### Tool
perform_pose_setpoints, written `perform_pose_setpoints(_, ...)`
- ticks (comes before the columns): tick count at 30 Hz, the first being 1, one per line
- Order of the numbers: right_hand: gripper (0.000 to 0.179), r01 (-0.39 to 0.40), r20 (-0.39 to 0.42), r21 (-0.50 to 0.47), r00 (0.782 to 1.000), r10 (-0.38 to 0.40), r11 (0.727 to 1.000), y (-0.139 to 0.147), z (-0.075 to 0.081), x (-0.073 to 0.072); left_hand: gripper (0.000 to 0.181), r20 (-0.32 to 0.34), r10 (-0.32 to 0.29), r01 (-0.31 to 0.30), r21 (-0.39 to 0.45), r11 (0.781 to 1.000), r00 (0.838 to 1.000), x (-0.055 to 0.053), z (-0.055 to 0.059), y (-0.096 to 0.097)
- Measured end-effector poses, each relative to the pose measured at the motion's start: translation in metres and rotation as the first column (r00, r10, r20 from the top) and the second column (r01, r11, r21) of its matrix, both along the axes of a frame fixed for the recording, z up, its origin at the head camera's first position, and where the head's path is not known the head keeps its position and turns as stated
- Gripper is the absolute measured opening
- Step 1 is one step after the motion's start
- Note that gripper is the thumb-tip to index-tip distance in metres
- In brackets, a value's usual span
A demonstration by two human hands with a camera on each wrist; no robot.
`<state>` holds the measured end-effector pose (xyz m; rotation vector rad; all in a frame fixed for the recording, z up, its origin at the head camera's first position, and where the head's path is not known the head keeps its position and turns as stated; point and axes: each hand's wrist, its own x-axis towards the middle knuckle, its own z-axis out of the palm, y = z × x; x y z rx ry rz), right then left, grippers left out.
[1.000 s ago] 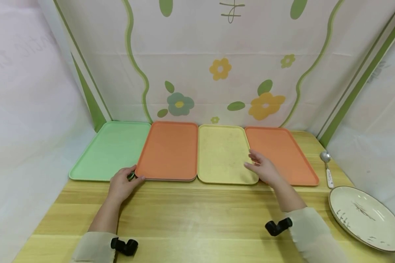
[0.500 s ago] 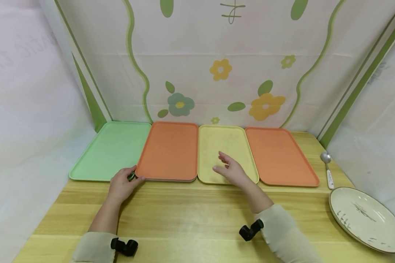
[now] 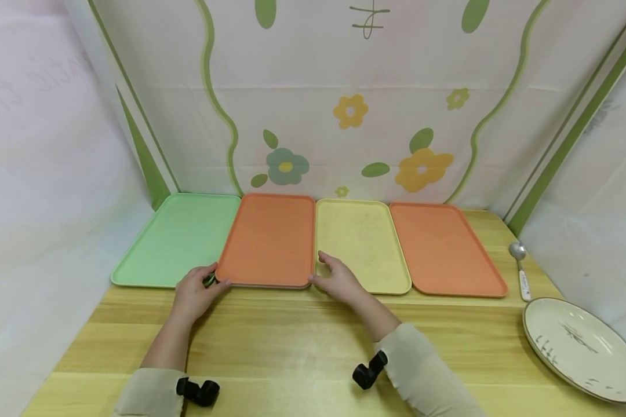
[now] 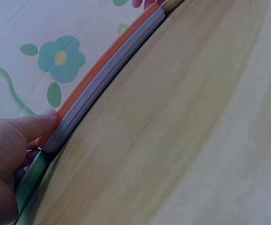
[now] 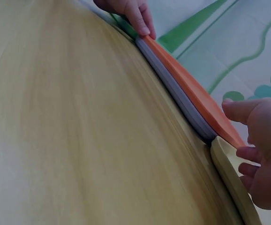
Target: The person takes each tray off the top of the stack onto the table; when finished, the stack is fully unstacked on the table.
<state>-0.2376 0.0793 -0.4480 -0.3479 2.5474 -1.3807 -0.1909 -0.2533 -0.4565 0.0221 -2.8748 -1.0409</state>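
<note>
Four-sided trays lie in a row along the back of the table. My left hand point(image 3: 194, 294) grips the front left corner of the left orange tray point(image 3: 268, 243), thumb on its front edge and fingers round its side. Beneath that tray is a greyish-purple layer point(image 4: 98, 77), which looks like stacked trays. My right hand point(image 3: 340, 281) is at the same tray's front right corner, over the edge of the yellow tray point(image 3: 367, 243). In the right wrist view its thumb stands apart from the orange rim and its fingers are loosely bent, holding nothing.
A green tray point(image 3: 174, 243) lies at the far left, and another orange tray point(image 3: 446, 249) right of the yellow one. A spoon point(image 3: 521, 272) and a patterned plate point(image 3: 584, 347) are at the right. A flowered cloth point(image 3: 313, 104) hangs behind the wooden table point(image 3: 281, 347).
My right hand has moved left, from the right edge of the yellow tray across to the left orange tray's right corner. My left hand has stayed at the left corner.
</note>
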Motion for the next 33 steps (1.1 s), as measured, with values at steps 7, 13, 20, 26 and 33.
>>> perform_pose_setpoints(7,0.071,-0.001,-0.055,0.125,0.998,0.008,0.992,-0.006,-0.002,0.001,0.069,0.003,0.001,-0.001,0.005,1.0,1.0,-0.001,0.0,0.0)
perform_pose_setpoints(13,0.064,-0.014,-0.092,0.158,0.995,0.029,0.987,-0.009,-0.002,0.001,0.069,0.009,0.003,-0.003,0.0,1.0,1.0,-0.001,0.0,0.0)
perform_pose_setpoints(20,0.062,-0.02,-0.057,0.093,0.998,0.025,0.995,-0.014,0.0,0.001,0.069,-0.001,0.004,-0.004,-0.002,1.0,1.0,0.0,0.001,0.0)
perform_pose_setpoints(26,0.064,0.009,-0.005,-0.015,1.0,-0.009,1.0,-0.015,0.0,0.002,0.069,0.015,0.008,-0.008,0.013,1.0,1.0,0.0,0.001,-0.002)
perform_pose_setpoints(33,0.07,0.07,0.047,-0.244,0.997,-0.061,0.967,-0.02,-0.002,0.005,0.069,0.038,0.008,-0.01,0.032,0.999,0.999,0.0,0.001,-0.001)
